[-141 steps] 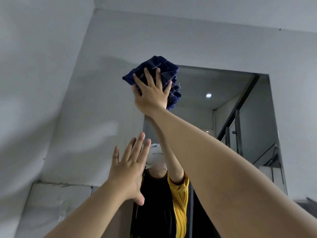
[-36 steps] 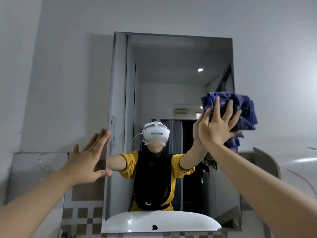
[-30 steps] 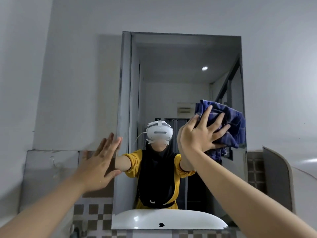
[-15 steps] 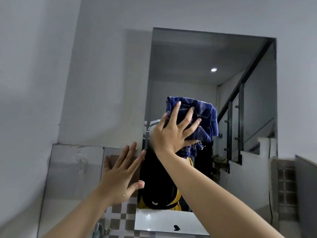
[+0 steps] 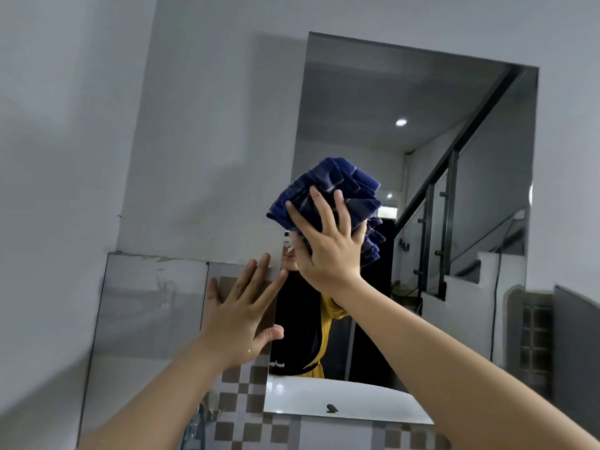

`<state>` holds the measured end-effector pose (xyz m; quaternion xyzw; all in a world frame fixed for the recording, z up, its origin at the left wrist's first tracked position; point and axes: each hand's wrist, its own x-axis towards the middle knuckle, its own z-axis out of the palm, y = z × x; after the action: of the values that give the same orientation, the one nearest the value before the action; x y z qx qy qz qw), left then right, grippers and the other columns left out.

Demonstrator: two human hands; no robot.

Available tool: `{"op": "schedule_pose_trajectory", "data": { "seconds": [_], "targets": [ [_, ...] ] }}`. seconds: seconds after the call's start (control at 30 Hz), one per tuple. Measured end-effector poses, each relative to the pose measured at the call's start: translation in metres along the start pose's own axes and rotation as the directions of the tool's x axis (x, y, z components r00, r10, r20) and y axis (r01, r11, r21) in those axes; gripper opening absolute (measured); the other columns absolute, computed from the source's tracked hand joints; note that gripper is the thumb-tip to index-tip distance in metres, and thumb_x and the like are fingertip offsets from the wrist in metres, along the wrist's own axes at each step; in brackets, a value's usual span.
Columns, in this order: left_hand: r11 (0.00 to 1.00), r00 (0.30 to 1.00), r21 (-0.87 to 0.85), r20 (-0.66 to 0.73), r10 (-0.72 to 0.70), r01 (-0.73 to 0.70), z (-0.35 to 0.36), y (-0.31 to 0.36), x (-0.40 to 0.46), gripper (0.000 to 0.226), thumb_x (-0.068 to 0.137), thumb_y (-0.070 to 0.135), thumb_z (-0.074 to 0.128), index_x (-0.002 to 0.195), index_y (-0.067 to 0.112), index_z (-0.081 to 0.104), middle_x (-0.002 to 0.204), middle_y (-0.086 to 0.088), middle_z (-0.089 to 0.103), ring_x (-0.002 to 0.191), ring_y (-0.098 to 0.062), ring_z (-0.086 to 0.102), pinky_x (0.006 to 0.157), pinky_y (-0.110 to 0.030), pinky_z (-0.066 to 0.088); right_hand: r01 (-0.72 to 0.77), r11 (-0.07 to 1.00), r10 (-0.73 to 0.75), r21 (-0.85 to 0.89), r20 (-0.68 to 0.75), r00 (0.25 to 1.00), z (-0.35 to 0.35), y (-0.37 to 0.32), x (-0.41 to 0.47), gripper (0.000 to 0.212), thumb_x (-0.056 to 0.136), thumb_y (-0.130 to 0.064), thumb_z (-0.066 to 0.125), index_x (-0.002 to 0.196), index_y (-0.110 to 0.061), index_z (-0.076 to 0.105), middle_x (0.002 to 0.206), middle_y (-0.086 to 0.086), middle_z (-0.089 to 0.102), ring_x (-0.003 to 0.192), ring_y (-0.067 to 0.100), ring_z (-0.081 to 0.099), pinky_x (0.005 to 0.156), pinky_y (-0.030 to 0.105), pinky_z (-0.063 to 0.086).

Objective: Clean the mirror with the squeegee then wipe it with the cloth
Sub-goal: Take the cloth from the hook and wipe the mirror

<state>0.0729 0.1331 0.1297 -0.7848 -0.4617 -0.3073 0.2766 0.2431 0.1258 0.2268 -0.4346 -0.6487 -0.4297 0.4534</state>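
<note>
Cloth: bunched navy checked cloth (image 5: 337, 193) against mirror (image 5: 422, 141), near its left edge at mid-height.
Right hand: right hand (image 5: 328, 245) flat on cloth, fingers straight and spread, pressing; cloth bulging past fingertips toward 12 and 2 o'clock.
Left hand: left hand (image 5: 242, 315) at 7 o'clock from cloth, fingers straight, holding nothing, at mirror's left edge over tiled wall (image 5: 240, 401).

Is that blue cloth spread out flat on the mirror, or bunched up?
Bunched up. The blue cloth sits in thick stacked folds under the right hand, which presses it to the mirror with straight, spread fingers.
</note>
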Motion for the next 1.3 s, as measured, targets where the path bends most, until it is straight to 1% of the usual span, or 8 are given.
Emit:
{"op": "schedule_pose_trajectory", "data": {
  "seconds": [0.13,0.33,0.53,0.73,0.9,1.1,1.23,1.3],
  "targets": [
    [0.999,0.999,-0.029,0.037,-0.029,0.03,-0.003,0.001,0.0,0.088,0.067,0.083,0.013,0.135,0.047,-0.031,0.142,0.013,-0.046,0.136,-0.015,-0.034,0.102,-0.063,-0.013,0.165,0.982,-0.165,-0.096,0.011,0.986,-0.01,0.036,-0.008,0.046,0.094,-0.047,0.041,0.139,-0.044,0.043,0.155,-0.003,0.033,0.146,0.029,0.016,0.107,0.065,0.02],
    [0.999,0.997,-0.028,0.07,-0.038,0.04,-0.006,0.002,-0.001,0.087,0.065,0.082,0.01,0.134,0.048,-0.032,0.143,0.013,-0.046,0.131,-0.009,-0.041,0.105,-0.065,-0.011,0.199,0.965,-0.201,-0.172,0.006,0.98,-0.029,0.1,-0.034,0.045,0.094,-0.046,0.042,0.139,-0.045,0.042,0.153,-0.003,0.037,0.145,0.029,0.021,0.104,0.059,0.029],
    [0.998,0.998,-0.029,0.024,-0.057,0.057,-0.003,0.004,-0.001,0.088,0.067,0.081,0.016,0.139,0.047,-0.022,0.147,0.015,-0.04,0.132,-0.005,-0.038,0.102,-0.064,-0.012,0.028,0.971,-0.023,-0.237,0.023,0.999,-0.055,0.176,-0.072,0.049,0.096,-0.056,0.021,0.141,-0.044,0.037,0.155,0.0,0.029,0.145,0.033,0.016,0.102,0.064,0.027],
    [0.998,0.998,-0.018,0.012,-0.062,0.063,-0.001,0.004,0.001,0.092,0.063,0.09,0.002,0.142,0.046,-0.015,0.151,0.012,-0.033,0.135,-0.005,-0.033,0.099,-0.066,-0.007,-0.304,0.938,0.283,-0.167,-0.136,0.949,-0.064,0.23,-0.107,0.056,0.091,-0.042,0.044,0.144,-0.049,0.027,0.158,-0.003,0.021,0.148,0.024,0.008,0.105,0.061,0.024],
    [0.997,0.997,-0.031,0.022,-0.075,0.075,-0.003,0.005,0.0,0.094,0.064,0.09,0.005,0.144,0.044,-0.011,0.152,0.013,-0.029,0.137,-0.006,-0.029,0.1,-0.069,-0.004,-0.452,0.881,0.422,-0.141,-0.197,0.885,-0.055,0.218,-0.111,0.058,0.092,-0.04,0.047,0.143,-0.054,0.023,0.159,-0.008,0.015,0.148,0.021,0.005,0.106,0.063,0.021],
    [0.993,0.993,-0.039,0.047,-0.107,0.108,-0.005,0.008,0.0,0.091,0.063,0.081,0.02,0.138,0.05,-0.021,0.148,0.016,-0.036,0.137,-0.007,-0.03,0.104,-0.073,0.001,-0.68,0.726,0.654,0.104,-0.41,0.636,-0.028,0.158,-0.098,0.055,0.089,-0.042,0.05,0.143,-0.046,0.036,0.154,-0.002,0.031,0.146,0.024,0.015,0.112,0.061,0.012],
    [0.995,0.994,-0.031,0.059,-0.093,0.095,-0.005,0.007,0.0,0.095,0.059,0.091,0.006,0.138,0.048,-0.024,0.146,0.016,-0.04,0.135,-0.007,-0.033,0.103,-0.068,-0.004,-0.645,0.759,0.64,0.088,-0.278,0.716,-0.019,0.125,-0.107,0.063,0.094,-0.042,0.043,0.143,-0.059,0.006,0.156,-0.006,0.016,0.146,0.026,0.007,0.104,0.068,0.017],
    [0.995,0.996,-0.052,0.051,-0.079,0.081,-0.006,0.007,-0.001,0.093,0.058,0.092,-0.001,0.137,0.049,-0.025,0.147,0.016,-0.039,0.136,-0.008,-0.032,0.102,-0.065,-0.007,-0.621,0.778,0.627,0.096,-0.198,0.754,-0.018,0.105,-0.106,0.057,0.094,-0.047,0.034,0.144,-0.057,0.008,0.156,-0.006,0.013,0.145,0.027,0.004,0.103,0.07,0.016]
  ]
}}
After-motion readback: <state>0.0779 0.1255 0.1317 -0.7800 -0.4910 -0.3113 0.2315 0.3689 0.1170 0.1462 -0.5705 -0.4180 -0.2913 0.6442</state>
